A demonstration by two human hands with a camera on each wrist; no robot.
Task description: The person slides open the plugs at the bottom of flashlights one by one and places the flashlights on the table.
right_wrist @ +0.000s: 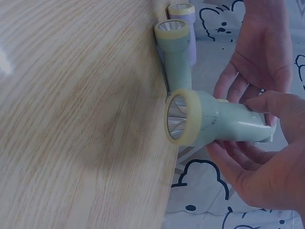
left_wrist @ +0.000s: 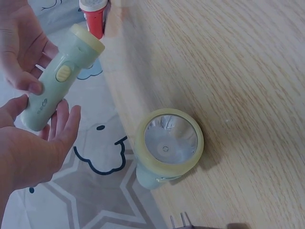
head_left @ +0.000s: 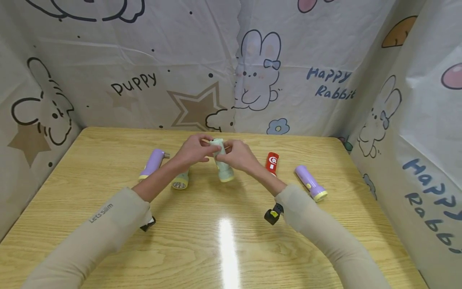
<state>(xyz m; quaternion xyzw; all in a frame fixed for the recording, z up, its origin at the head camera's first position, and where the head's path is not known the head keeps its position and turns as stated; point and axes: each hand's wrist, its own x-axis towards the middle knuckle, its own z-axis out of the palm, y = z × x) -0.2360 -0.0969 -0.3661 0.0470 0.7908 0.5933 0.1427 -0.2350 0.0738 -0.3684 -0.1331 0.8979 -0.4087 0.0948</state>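
Beige sleeves [head_left: 90, 237] are being shown nearest in the head view, a green flashlight [head_left: 223, 167] being held above a wooden table [head_left: 187, 241], its barrel [left_wrist: 50, 93] being clamped between thumb and fingers by the left hand [left_wrist: 40, 152] in the left-wrist view and the right hand [right_wrist: 271, 179] in the right-wrist view.

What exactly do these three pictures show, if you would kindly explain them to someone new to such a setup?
No machine here: a person works with a bare left hand and right hand. The wide picture comes from a head-worn camera; the close ones, from the left-wrist camera and right-wrist camera. Both hands hold one pale green flashlight above the wooden table. On the table lie a second green flashlight and a pronged purple flashlight to the left, a red item and a second purple flashlight to the right.
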